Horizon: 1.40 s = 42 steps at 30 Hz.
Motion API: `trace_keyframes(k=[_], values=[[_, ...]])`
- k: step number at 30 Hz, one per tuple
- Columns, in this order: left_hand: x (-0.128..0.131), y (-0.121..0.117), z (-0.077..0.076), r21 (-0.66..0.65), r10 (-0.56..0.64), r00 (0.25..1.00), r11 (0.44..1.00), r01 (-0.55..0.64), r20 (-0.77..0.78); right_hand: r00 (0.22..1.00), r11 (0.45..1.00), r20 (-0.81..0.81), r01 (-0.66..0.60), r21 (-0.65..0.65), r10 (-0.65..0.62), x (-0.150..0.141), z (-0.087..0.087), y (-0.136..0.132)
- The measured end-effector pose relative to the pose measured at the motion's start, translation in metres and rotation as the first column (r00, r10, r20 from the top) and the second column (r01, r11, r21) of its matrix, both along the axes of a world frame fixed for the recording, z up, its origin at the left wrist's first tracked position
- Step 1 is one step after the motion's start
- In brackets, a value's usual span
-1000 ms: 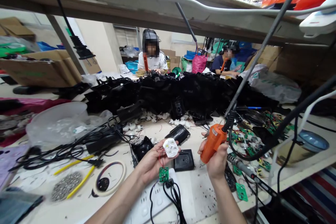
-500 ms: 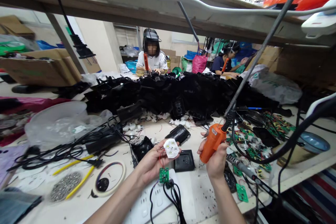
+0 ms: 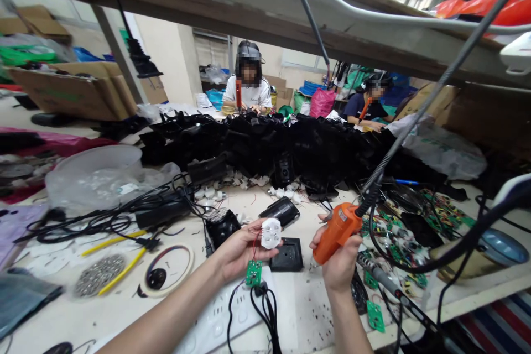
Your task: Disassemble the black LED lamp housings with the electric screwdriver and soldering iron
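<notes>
My left hand point(image 3: 244, 246) is closed around a white LED plate point(image 3: 271, 233), its face with several round lenses turned toward me. Thin red wires run from the plate to a small green circuit board point(image 3: 254, 273), which hangs below my fingers above a white power strip point(image 3: 236, 310). My right hand point(image 3: 338, 265) grips an orange electric screwdriver point(image 3: 337, 232), tilted with its lower end down and left. Beyond my left hand lie a black plastic housing point(image 3: 280, 211) and a black rectangular tray-like part point(image 3: 287, 255).
A big heap of black housings point(image 3: 249, 146) spans the back. Screws point(image 3: 99, 275), a tape roll point(image 3: 186, 265) and black cables point(image 3: 120, 221) lie left. Circuit boards point(image 3: 440, 213) and a soldering iron point(image 3: 381, 276) lie right. An overhead shelf point(image 3: 249, 5) crosses above; two people sit opposite.
The camera view has shifted, so the background sits further right. The LED plate in my left hand has turned slightly, and the circuit board hangs a little higher. Both hands keep their holds.
</notes>
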<state>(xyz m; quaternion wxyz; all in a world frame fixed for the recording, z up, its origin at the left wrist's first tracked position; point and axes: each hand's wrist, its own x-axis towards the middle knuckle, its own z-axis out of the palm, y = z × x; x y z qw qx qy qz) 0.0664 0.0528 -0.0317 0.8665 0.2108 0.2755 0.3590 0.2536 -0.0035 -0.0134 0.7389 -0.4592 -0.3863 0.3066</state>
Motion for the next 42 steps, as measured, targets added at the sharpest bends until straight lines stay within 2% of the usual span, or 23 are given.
trace_keyframes(k=[5,10,16,27,30,34,38,42], values=[[0.000,0.003,-0.007,-0.107,-0.002,0.998,0.994,0.008,0.056,0.999,0.999,-0.019,-0.034,-0.006,0.034,-0.003,0.000,-0.005],[0.001,0.005,-0.012,-0.157,-0.032,0.997,0.987,0.043,0.069,0.998,0.998,-0.040,-0.055,0.005,0.055,-0.007,0.001,-0.008],[0.002,0.004,-0.013,-0.156,-0.071,0.989,0.984,0.091,0.131,0.997,0.999,-0.062,-0.047,-0.011,0.046,-0.009,0.001,-0.010],[0.002,0.004,-0.015,-0.178,-0.062,0.988,0.980,0.087,0.143,0.998,0.999,-0.065,-0.021,-0.030,0.019,-0.009,-0.004,-0.009],[0.004,0.003,-0.013,-0.187,-0.007,0.992,0.982,0.030,0.123,0.998,0.999,-0.066,-0.021,-0.037,0.018,-0.008,-0.005,-0.010],[0.006,0.002,-0.004,-0.171,0.150,0.984,0.976,-0.132,0.098,0.997,0.998,-0.069,-0.027,-0.053,0.023,-0.007,-0.007,-0.010],[0.006,0.000,0.009,-0.133,0.313,0.947,0.944,-0.303,0.064,0.997,0.999,-0.071,-0.024,-0.037,0.022,-0.007,-0.008,-0.009],[0.005,-0.003,0.015,-0.125,0.389,0.921,0.916,-0.381,0.041,0.997,1.000,-0.070,-0.022,-0.023,0.020,-0.007,-0.007,-0.008]])
